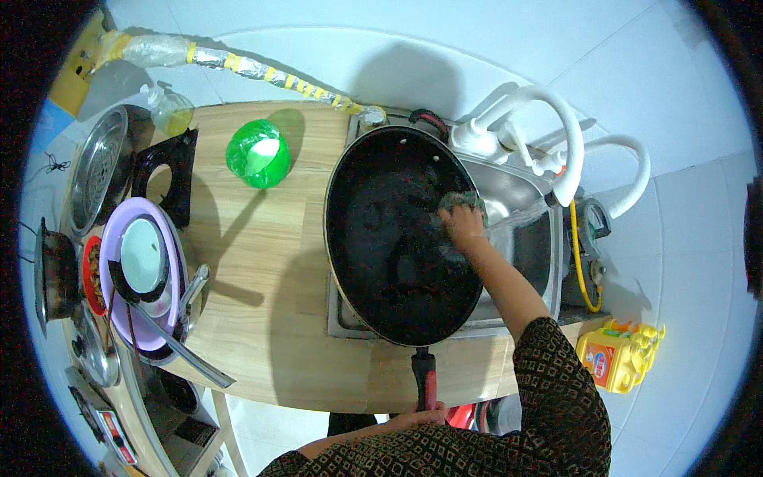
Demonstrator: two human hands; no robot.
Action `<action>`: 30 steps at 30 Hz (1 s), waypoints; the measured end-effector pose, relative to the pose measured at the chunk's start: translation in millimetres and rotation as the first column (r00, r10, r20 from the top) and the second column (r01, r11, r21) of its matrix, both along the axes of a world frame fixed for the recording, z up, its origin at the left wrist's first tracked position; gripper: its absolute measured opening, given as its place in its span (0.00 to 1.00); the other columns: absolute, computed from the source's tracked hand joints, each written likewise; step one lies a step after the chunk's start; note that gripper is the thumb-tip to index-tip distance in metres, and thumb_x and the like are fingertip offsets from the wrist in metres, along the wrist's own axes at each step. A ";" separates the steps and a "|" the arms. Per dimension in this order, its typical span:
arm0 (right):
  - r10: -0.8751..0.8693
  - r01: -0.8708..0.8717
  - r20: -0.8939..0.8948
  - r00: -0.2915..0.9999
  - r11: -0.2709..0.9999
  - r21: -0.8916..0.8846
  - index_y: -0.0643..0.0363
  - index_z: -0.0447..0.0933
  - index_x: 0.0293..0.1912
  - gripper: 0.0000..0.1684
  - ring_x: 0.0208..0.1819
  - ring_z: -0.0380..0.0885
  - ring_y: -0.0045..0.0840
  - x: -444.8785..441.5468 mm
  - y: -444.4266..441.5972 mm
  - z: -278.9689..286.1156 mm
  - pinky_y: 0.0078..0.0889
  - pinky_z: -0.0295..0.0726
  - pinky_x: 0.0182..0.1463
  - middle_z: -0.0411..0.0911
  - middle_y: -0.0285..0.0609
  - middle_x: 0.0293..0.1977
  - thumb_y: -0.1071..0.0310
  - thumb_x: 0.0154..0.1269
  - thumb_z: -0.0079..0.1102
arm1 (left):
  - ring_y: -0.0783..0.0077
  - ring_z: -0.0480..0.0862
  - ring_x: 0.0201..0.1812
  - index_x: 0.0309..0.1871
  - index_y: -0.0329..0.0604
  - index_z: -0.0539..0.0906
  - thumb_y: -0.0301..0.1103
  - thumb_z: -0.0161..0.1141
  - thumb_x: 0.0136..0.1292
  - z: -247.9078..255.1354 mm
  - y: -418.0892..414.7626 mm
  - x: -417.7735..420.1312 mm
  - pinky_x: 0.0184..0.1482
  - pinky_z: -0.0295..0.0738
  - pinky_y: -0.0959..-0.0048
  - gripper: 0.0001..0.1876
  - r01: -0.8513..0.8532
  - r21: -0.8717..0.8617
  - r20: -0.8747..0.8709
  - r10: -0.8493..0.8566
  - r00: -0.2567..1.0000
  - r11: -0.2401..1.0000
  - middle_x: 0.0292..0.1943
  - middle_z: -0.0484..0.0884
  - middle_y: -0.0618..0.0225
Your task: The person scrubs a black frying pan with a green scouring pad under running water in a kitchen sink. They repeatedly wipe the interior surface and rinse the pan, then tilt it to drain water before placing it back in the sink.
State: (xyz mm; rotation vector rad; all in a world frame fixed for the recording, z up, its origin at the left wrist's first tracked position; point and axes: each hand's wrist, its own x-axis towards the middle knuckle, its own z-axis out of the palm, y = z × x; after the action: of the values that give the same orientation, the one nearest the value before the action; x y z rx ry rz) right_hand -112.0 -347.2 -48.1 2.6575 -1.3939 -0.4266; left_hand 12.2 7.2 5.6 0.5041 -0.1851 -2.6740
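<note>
A large black frying pan (381, 256) is tilted over the left part of a stainless steel sink (536, 238). My left hand (424, 415) grips its black and red handle (425, 378) near the counter's front edge. My right hand (464, 225) presses a greenish scouring pad (468, 201) on the pan's inner surface near its right side. Water runs from a curved white faucet (572, 131) just right of that hand, towards the pan's rim. The pan hides the sink's left part.
Left on the wooden counter (262, 334) are a green bag-like container (258, 154), a lilac basin (140, 206) with bowls and a long utensil, and a soap bottle (170, 113). Yellow jugs (614, 358) stand at right, below a yellow hose (578, 256).
</note>
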 end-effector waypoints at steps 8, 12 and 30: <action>0.098 -0.233 0.221 0.970 0.616 0.753 0.60 0.61 0.52 0.28 0.44 0.68 0.45 21.4 104.0 48.3 0.35 0.70 0.46 0.67 0.55 0.41 0.69 0.48 0.52 | 0.85 0.62 0.26 0.28 0.44 0.67 0.42 0.48 0.60 -4.7 1.3 3.8 0.29 0.54 0.84 0.12 -0.026 -0.070 -0.059 0.021 0.998 0.997 0.24 0.63 0.77; 0.021 -0.622 0.728 0.685 0.536 0.571 0.61 0.65 0.47 0.24 0.41 0.70 0.42 81.3 105.5 84.6 0.35 0.71 0.43 0.69 0.50 0.39 0.77 0.46 0.54 | 0.82 0.64 0.29 0.29 0.42 0.65 0.41 0.44 0.62 24.5 -21.7 13.4 0.33 0.58 0.83 0.13 0.027 -0.071 -0.034 -0.029 0.999 0.997 0.26 0.63 0.74; 0.322 -0.281 0.217 0.922 0.939 -0.197 0.51 0.67 0.48 0.24 0.47 0.63 0.34 8.0 17.9 8.0 0.35 0.67 0.43 0.64 0.45 0.44 0.55 0.51 0.53 | 0.74 0.62 0.36 0.32 0.40 0.61 0.31 0.47 0.52 -33.1 9.0 -5.9 0.47 0.55 0.72 0.09 0.051 -0.038 -0.203 -0.058 0.977 0.998 0.29 0.57 0.71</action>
State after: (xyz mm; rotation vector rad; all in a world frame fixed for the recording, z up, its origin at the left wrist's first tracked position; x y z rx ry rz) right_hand -104.0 -329.3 -40.1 2.7914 -0.9866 0.0507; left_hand 6.3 16.2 -27.6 0.2144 -0.1837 -2.7490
